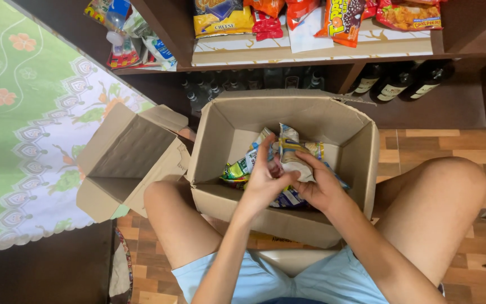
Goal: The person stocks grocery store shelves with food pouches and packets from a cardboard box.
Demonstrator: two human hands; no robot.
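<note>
- Head view is looking down on a seated person's bare knees, with an open cardboard box [288, 163] sitting between them on the tiled floor [440, 147].
- The left hand [262, 180] is reaching into the box, its fingers curled and pinching the edge of a small snack packet [291, 151].
- The right hand [319, 183] is grasping the same packet from the other side, fingers wrapped around its lower part, so both hands are meeting on it.
- The packet is standing roughly upright inside the box, just above a loose pile of other packets [242, 168] lying on the box's bottom.
- A second, smaller cardboard box [127, 160] is lying open and tipped on its side just beside the first, to the person's left, touching it at one flap.
- A wooden shelf [310, 53] is running across the top of the view, carrying bright snack bags [344, 19].
- Dark bottles [400, 81] are lying under the shelf.
- A green patterned cloth [23, 129] is hanging at the far left.
</note>
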